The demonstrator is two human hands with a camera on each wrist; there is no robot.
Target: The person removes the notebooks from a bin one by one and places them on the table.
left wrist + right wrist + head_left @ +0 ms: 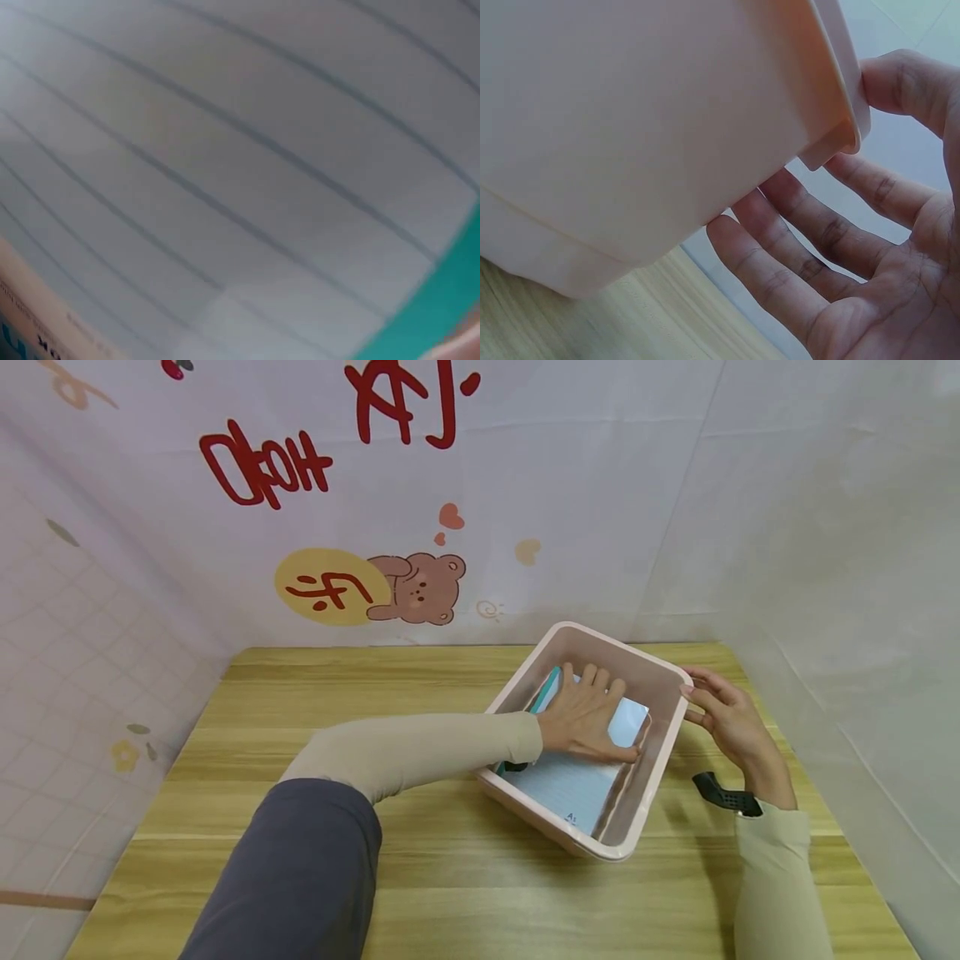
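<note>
In the head view a pale pink bin (652, 793) stands on the wooden table. The left hand (585, 714) reaches inside, its fingers spread over white lined paper (558, 785) with a teal edge (545, 690). Its palm side is hidden. Lined paper (225, 150) and the teal strip (431, 300) fill the left wrist view, with a bit of skin at the lower right corner. At the bin's right corner the right hand (738, 727) holds the rim. The right wrist view shows that hand's (855, 240) thumb against the rim and fingertips against the outer wall (630, 135).
The wooden table top (300, 689) extends around the bin. Behind it hangs a white cloth (585, 485) with red characters and a printed bear (423, 589). More cloth hangs at both sides. A black strap piece (723, 795) is on the right wrist.
</note>
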